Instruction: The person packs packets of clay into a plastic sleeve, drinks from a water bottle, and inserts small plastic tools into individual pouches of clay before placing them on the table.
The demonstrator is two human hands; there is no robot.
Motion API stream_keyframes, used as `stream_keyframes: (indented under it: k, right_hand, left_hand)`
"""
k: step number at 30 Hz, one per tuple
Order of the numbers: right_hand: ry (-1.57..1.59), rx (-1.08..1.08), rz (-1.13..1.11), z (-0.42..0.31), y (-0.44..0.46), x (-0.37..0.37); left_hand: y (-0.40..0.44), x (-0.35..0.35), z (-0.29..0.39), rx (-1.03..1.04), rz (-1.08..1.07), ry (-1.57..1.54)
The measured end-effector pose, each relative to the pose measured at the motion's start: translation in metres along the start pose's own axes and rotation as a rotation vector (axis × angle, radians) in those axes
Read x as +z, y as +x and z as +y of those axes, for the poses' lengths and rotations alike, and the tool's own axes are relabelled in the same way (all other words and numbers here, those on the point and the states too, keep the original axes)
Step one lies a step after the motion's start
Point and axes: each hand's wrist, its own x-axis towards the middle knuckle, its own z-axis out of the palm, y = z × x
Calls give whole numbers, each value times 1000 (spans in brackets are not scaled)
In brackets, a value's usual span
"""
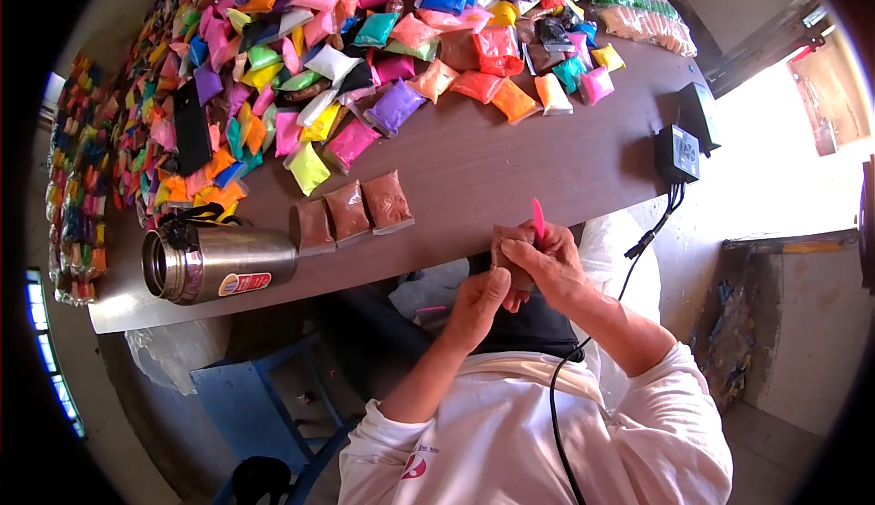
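Close to the table's front edge, a small clear packet with brown filling (501, 238) is held between both hands. My right hand (558, 266) is closed, its thumb pressed on the packet's face. From the same hand a pink plastic blade-like tool (538, 217) sticks up between the fingers. My left hand (480, 306) is pinched at the packet's lower left side, its fingertips partly hidden. To the left, three similar brown packets (346, 211) lie in a row on the brown table (456, 172).
A steel flask (228, 262) lies on its side at the left front. Many colourful packets (395, 107) are heaped across the back and left, with a black phone-like object (191, 128) on them. A black box (678, 153) with cables sits right; a blue chair (264, 396) stands below left.
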Motion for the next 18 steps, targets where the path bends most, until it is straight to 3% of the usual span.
stream_keyframes:
  k: [6, 9, 13, 18]
  right_hand:
    - [-144, 96, 12, -7, 2, 9]
    - [-462, 22, 264, -14, 6, -5]
    - [-716, -22, 167, -28, 7, -24]
    - [-921, -124, 146, -31, 9, -22]
  left_hand:
    - [3, 4, 4, 45, 107, 31]
    - [7, -4, -10, 25, 231, 54]
    - [12, -11, -10, -88, 309, 11]
    - [16, -9, -12, -67, 339, 36]
